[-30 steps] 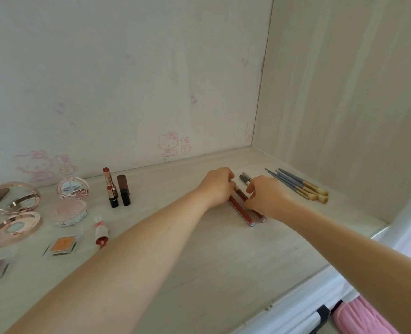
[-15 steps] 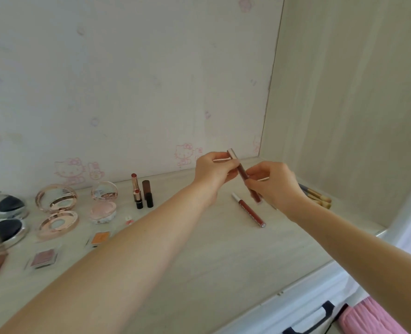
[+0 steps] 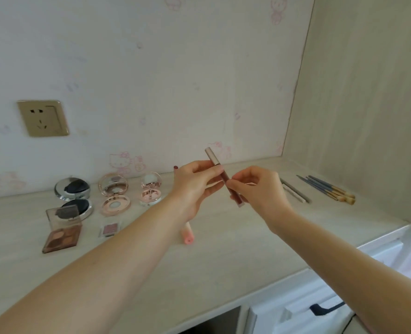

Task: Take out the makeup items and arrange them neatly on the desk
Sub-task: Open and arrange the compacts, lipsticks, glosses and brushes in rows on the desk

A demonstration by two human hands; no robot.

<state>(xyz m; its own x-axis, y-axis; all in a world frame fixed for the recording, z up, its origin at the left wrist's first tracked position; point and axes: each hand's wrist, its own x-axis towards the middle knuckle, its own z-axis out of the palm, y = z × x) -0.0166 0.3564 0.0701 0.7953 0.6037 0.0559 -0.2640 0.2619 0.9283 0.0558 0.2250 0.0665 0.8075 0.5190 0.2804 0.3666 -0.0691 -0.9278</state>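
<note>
Lifting a slim lip-gloss tube (image 3: 220, 173) clear of the desk (image 3: 223, 249): a second ago both hands pressed low on a pair of tubes there, now this one hangs tilted in the air between them. Left hand (image 3: 194, 183) pinches its upper part near the pale cap, right hand (image 3: 257, 189) grips the lower end. A pink tube (image 3: 187, 233) lies on the desk below the left wrist (the second red tube is hidden). Grey pencils (image 3: 294, 190) and brushes (image 3: 329, 189) lie in rows just right of the right hand; open compacts (image 3: 114, 194) sit well left. Judgement: tube being inspected or turned before re-laying; arranging nearly done.
</note>
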